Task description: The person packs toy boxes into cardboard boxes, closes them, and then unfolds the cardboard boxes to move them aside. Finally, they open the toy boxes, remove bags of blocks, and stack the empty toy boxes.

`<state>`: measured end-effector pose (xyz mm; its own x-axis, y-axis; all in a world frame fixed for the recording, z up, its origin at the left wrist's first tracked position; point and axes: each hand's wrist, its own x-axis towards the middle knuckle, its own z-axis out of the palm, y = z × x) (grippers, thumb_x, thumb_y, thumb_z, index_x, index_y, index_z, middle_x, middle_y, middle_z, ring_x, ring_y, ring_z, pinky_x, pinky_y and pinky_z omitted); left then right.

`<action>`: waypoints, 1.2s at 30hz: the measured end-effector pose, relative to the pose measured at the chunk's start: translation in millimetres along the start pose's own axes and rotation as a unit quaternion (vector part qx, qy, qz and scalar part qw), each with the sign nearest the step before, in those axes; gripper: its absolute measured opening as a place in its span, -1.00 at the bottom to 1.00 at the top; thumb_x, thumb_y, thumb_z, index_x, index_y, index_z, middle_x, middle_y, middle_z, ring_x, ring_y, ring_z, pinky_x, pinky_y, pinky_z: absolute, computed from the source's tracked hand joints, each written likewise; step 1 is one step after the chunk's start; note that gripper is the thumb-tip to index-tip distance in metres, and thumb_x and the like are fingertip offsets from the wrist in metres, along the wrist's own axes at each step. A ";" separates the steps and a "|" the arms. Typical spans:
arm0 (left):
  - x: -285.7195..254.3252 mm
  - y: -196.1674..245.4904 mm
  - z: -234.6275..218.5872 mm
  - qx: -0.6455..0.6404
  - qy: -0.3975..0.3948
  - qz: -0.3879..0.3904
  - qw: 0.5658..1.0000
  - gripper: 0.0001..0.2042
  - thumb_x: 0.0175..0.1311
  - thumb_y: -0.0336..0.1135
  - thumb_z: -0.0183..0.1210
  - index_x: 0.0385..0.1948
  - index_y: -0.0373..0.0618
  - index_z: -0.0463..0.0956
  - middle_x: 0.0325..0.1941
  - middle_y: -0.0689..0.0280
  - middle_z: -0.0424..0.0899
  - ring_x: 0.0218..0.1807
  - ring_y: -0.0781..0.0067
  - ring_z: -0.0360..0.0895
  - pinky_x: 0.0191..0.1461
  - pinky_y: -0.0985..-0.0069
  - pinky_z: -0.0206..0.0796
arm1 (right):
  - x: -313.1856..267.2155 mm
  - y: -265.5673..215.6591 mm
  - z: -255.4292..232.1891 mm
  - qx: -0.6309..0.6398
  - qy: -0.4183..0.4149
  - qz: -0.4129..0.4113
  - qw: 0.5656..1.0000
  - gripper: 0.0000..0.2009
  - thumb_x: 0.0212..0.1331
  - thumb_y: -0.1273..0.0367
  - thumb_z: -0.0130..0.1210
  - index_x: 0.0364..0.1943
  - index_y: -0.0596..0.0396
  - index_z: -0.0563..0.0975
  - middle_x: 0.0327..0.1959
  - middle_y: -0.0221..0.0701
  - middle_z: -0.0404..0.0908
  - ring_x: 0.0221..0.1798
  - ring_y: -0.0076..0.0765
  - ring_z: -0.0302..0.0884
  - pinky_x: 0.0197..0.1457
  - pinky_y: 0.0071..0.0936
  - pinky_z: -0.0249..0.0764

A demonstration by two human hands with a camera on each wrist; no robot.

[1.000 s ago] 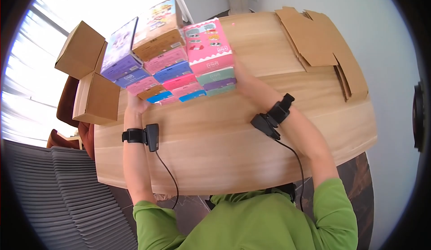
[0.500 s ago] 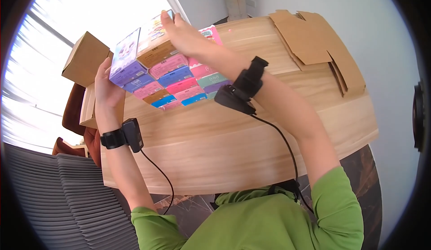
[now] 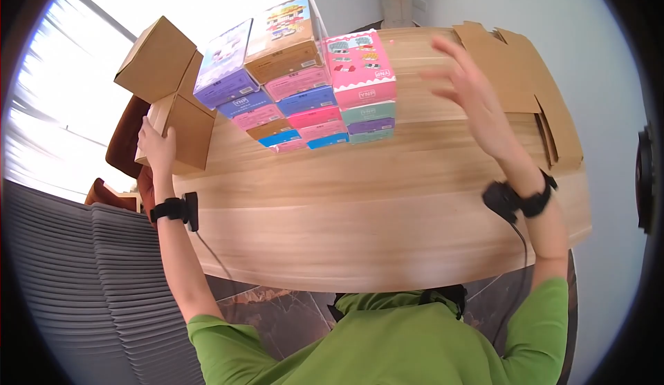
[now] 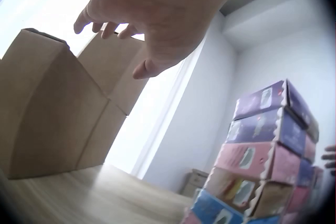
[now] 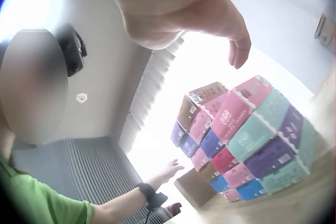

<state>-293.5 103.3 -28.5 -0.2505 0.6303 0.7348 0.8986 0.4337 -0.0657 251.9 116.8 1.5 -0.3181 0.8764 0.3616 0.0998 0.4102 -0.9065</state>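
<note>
Small printed boxes in pink, blue, purple, green and brown form a stack (image 3: 315, 119) in three columns on the table. On top are a purple box (image 3: 223, 63), a brown box (image 3: 282, 39) with a picture lid and a pink box (image 3: 362, 60). My left hand (image 3: 159, 148), fingers loosely spread, is left of the stack and overlaps a brown cardboard box (image 3: 192, 133) in the head view; in the left wrist view its fingers hold nothing. Raised to the right of the stack, my right hand (image 3: 474, 101) is empty, its fingers apart and slightly blurred.
Another brown cardboard box (image 3: 158, 57) stands at the table's far left. Flattened cardboard (image 3: 515, 74) lies along the right side of the wooden table (image 3: 346, 212). Beyond the left edge are a chair (image 3: 123, 143) and a grey pleated surface (image 3: 111, 281). Cables hang from both wrist cameras.
Both hands have left the stack: the left has moved left to the cardboard box, the right from over the top boxes out to the right. The stack stands in place with its top boxes more closely aligned.
</note>
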 end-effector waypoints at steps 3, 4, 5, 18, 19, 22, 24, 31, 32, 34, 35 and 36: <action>-19.5 -1.7 1.1 0.004 -0.109 0.061 0.992 -0.58 -0.02 -0.39 0.12 -0.04 -0.15 0.32 -0.04 0.13 0.38 0.03 0.09 0.31 -0.01 0.26 0.25 | -26.6 7.3 -25.8 -0.015 -0.011 0.065 0.998 -0.57 0.28 0.22 -0.17 0.16 0.15 0.22 0.05 -0.32 0.31 -0.10 -0.49 0.45 -0.02 -0.50 0.34; -20.5 4.2 1.2 0.054 -0.093 0.073 0.992 -0.59 -0.02 -0.37 0.14 -0.06 -0.14 0.32 -0.05 0.14 0.38 0.02 0.10 0.33 -0.03 0.26 0.26 | -32.1 8.8 -32.3 -0.021 -0.002 0.081 0.997 -0.60 0.27 0.26 -0.12 0.13 0.17 0.25 -0.05 -0.32 0.40 -0.17 -0.52 0.48 -0.08 -0.55 0.37; -20.2 10.9 1.0 0.105 -0.076 0.085 0.988 -0.60 -0.01 -0.35 0.15 -0.07 -0.13 0.32 -0.05 0.16 0.38 0.01 0.12 0.34 -0.04 0.25 0.27 | -36.6 8.8 -38.8 -0.029 0.000 0.087 0.996 -0.62 0.26 0.28 -0.11 0.10 0.17 0.27 -0.13 -0.36 0.42 -0.19 -0.54 0.48 -0.08 -0.56 0.36; -21.5 -3.1 -56.1 0.071 -0.069 -0.077 0.992 -0.61 0.00 0.06 0.16 -0.33 -0.08 0.58 -0.27 0.24 0.53 -0.20 0.20 0.49 -0.15 0.29 0.29 | -72.9 5.9 -76.6 -0.016 -0.015 0.112 0.993 -0.75 0.17 0.49 -0.08 -0.05 0.14 0.35 -0.10 -0.43 0.38 -0.24 -0.58 0.49 -0.14 -0.61 0.34; -27.0 -15.0 -64.1 0.032 -0.036 -0.101 0.994 -0.61 0.01 0.07 0.15 -0.32 -0.07 0.59 -0.27 0.24 0.53 -0.21 0.21 0.49 -0.14 0.29 0.29 | -74.7 5.5 -80.8 -0.014 -0.019 0.107 0.994 -0.75 0.16 0.50 -0.08 -0.05 0.14 0.35 -0.07 -0.42 0.36 -0.24 -0.58 0.49 -0.14 -0.61 0.34; -43.7 -34.3 -127.9 -0.106 0.097 -0.139 0.980 -0.69 0.10 -0.09 0.17 -0.41 -0.20 0.57 -0.35 0.29 0.47 -0.33 0.38 0.45 -0.20 0.46 0.28 | -80.9 2.5 -86.4 -0.005 -0.029 0.093 0.995 -0.76 0.15 0.52 -0.09 -0.07 0.14 0.36 -0.08 -0.43 0.35 -0.24 -0.59 0.49 -0.15 -0.62 0.35; -51.1 -29.3 -179.6 -0.212 0.169 -0.034 0.962 -0.78 0.12 -0.26 0.20 -0.49 -0.27 0.54 -0.44 0.37 0.37 -0.42 0.55 0.33 -0.32 0.60 0.20 | -85.1 -0.1 -85.6 -0.012 -0.054 0.088 0.995 -0.77 0.15 0.53 -0.10 -0.08 0.15 0.36 -0.06 -0.41 0.35 -0.25 -0.60 0.49 -0.15 -0.63 0.36; -85.7 130.7 -338.4 -0.213 0.287 0.276 0.892 -0.88 -0.15 -0.48 0.24 -0.60 -0.30 0.48 -0.54 0.41 0.17 -0.50 0.48 0.13 -0.44 0.57 -0.08 | -112.0 -43.3 -70.3 0.037 -0.093 -0.022 0.995 -0.77 0.11 0.57 -0.09 -0.11 0.18 0.38 -0.04 -0.37 0.37 -0.28 -0.60 0.47 -0.13 -0.63 0.39; -91.1 151.5 -342.0 -0.234 0.300 0.300 0.875 -0.81 -0.38 -0.42 0.22 -0.65 -0.27 0.44 -0.57 0.37 0.16 -0.51 0.37 0.11 -0.44 0.49 -0.09 | -118.2 -48.8 -71.1 0.046 -0.091 -0.022 0.995 -0.77 0.11 0.57 -0.09 -0.11 0.19 0.38 -0.04 -0.37 0.37 -0.28 -0.60 0.47 -0.13 -0.62 0.39; -109.9 186.1 -348.0 -0.234 0.259 0.366 0.863 -0.79 -0.45 -0.37 0.17 -0.72 -0.17 0.33 -0.54 0.32 0.21 -0.49 0.33 0.17 -0.42 0.43 -0.06 | -131.7 -59.6 -77.0 0.062 -0.080 -0.024 0.995 -0.77 0.11 0.59 -0.10 -0.12 0.19 0.38 -0.05 -0.38 0.37 -0.28 -0.60 0.47 -0.12 -0.61 0.40; -116.6 204.2 -346.7 -0.271 0.226 0.403 0.844 -0.81 -0.46 -0.36 0.13 -0.74 -0.06 0.28 -0.52 0.36 0.23 -0.46 0.33 0.23 -0.34 0.39 -0.04 | -139.0 -63.2 -81.6 0.065 -0.059 -0.032 0.996 -0.77 0.11 0.59 -0.10 -0.12 0.20 0.38 -0.06 -0.37 0.38 -0.28 -0.60 0.47 -0.13 -0.61 0.40; -127.5 211.7 -338.0 -0.261 0.191 0.429 0.843 -0.81 -0.47 -0.32 0.12 -0.74 0.05 0.27 -0.52 0.42 0.22 -0.43 0.35 0.26 -0.24 0.33 -0.04 | -147.3 -66.3 -84.9 0.069 -0.038 -0.037 0.996 -0.77 0.11 0.59 -0.11 -0.12 0.20 0.38 -0.07 -0.37 0.39 -0.28 -0.60 0.47 -0.13 -0.61 0.40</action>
<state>50.4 -102.9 92.1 0.6179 0.2708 0.7381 0.7510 -0.4813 -0.4521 372.2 -18.1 26.8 -0.3906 0.8210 0.4165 -0.0558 0.4304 -0.9009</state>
